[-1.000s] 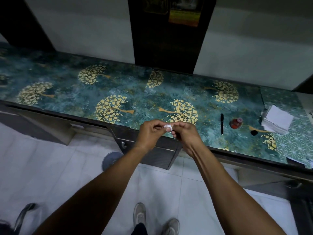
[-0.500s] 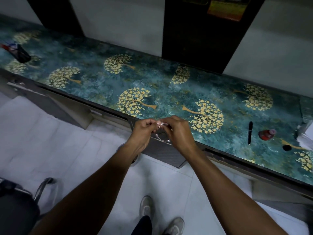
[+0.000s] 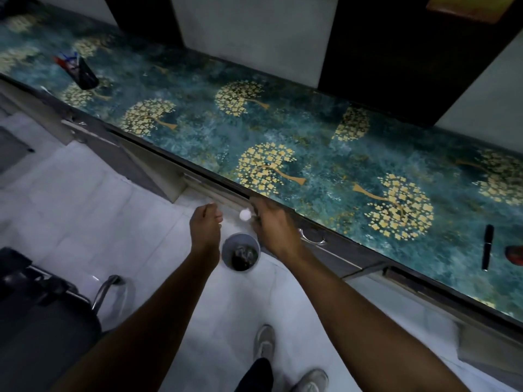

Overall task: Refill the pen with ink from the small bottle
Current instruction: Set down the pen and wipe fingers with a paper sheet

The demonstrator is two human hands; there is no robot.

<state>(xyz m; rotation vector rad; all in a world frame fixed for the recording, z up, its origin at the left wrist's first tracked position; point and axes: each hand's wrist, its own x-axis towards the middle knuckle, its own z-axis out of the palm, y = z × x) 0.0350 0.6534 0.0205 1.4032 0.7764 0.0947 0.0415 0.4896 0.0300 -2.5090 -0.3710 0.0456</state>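
**Paper wad at the right fingertips above the bin**

While both arms are stretched out over the white floor, a small white paper wad point(image 3: 245, 214) is seen at the fingertips of the right hand point(image 3: 276, 227); whether it is pinched or already loose cannot be told. The left hand point(image 3: 205, 226), just left of the wad, is loosely curled and holds nothing. Directly below and between the hands a round waste bin point(image 3: 241, 255) is set on the floor. Well to the right of the right hand, the black pen point(image 3: 487, 247) is laid on the patterned counter point(image 3: 311, 154), with the red ink bottle point(image 3: 514, 254) just beside it at the picture's edge.
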